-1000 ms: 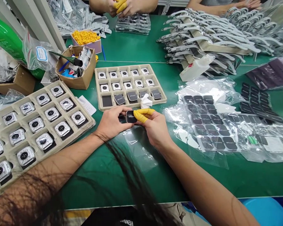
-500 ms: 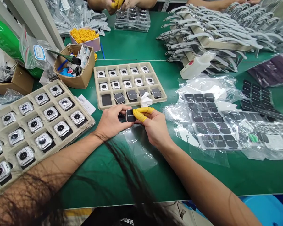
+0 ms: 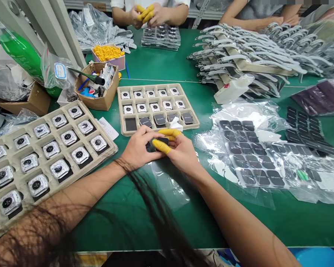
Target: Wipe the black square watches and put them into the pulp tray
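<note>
Just in front of the small pulp tray (image 3: 122, 128), the left hand (image 3: 137, 148) and the right hand (image 3: 182, 154) are meeting over the green table (image 3: 161, 63), both pinching a dark watch case (image 3: 163, 141) between them; compared with half a second ago, the yellow-capped fingers (image 3: 161, 146) are now lying across the case and hiding most of its face, where before they were sitting beside it; the hands themselves are sitting closer to the tray edge; the case is lying between the left thumb and the right fingertips, just above a clear plastic film (image 3: 167, 181); a white cloth (image 3: 176, 124) is resting in the tray just beyond; a larger tray of watch cases (image 3: 48, 148) is lying to the left, sheets of dark screen protectors (image 3: 250, 154) to the right; another person's hands (image 3: 147, 15) are working at the far edge
</note>
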`<state>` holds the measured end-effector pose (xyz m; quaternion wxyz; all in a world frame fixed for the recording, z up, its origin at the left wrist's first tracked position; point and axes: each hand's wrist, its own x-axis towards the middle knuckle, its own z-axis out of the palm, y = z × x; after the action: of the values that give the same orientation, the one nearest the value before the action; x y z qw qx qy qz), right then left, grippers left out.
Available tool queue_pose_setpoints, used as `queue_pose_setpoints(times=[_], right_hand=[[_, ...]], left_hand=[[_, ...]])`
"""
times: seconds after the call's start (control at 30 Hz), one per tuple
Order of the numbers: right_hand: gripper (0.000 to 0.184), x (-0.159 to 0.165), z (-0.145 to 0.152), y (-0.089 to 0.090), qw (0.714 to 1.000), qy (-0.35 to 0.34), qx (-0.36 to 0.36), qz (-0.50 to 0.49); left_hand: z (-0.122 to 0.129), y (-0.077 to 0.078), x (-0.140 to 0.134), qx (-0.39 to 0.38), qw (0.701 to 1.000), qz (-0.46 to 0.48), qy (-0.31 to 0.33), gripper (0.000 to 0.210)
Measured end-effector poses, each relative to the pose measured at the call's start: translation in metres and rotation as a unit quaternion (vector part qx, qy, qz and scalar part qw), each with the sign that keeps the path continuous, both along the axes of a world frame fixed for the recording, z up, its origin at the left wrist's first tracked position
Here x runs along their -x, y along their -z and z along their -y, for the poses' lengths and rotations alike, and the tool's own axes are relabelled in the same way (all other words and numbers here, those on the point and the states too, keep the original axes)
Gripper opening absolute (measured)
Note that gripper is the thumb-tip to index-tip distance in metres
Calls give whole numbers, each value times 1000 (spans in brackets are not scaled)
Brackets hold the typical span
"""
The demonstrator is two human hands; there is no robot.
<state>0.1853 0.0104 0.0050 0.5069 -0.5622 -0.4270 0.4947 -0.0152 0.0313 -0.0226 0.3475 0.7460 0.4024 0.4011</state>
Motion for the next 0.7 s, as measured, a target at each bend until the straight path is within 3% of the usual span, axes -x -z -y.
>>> queue_pose_setpoints(times=[0.07, 0.13, 0.2, 0.27, 0.33, 0.4, 0.5, 0.6, 0.7], right_hand=[[51, -1, -22, -5, 998, 50, -42, 23], [48, 6, -52, -9, 993, 50, -90, 54], [41, 22, -82, -11, 986, -44, -103, 126], [30, 42, -106, -10, 958, -129, -108, 233], [20, 61, -123, -9, 921, -144, -128, 338], [19, 77, -136, -8, 892, -132, -136, 411], [33, 95, -150, -9, 868, -168, -106, 454], [42, 105, -165, -12, 864, -188, -94, 458], [45, 99, -175, -16, 872, -162, -89, 454]], left_hand=[[2, 1, -2, 4, 999, 16, -44, 86], [5, 2, -4, 0, 995, 28, -99, 89], [7, 1, -6, -17, 989, 33, -140, 69], [9, 1, -7, -36, 982, 39, -179, 53], [10, 2, -8, -41, 976, 44, -208, 45], [11, 2, -8, -28, 976, 44, -211, 38], [11, 4, -9, 2, 980, 60, -192, 29], [9, 6, -9, 30, 977, 91, -193, 22], [3, 10, -9, 44, 970, 121, -207, 20]])
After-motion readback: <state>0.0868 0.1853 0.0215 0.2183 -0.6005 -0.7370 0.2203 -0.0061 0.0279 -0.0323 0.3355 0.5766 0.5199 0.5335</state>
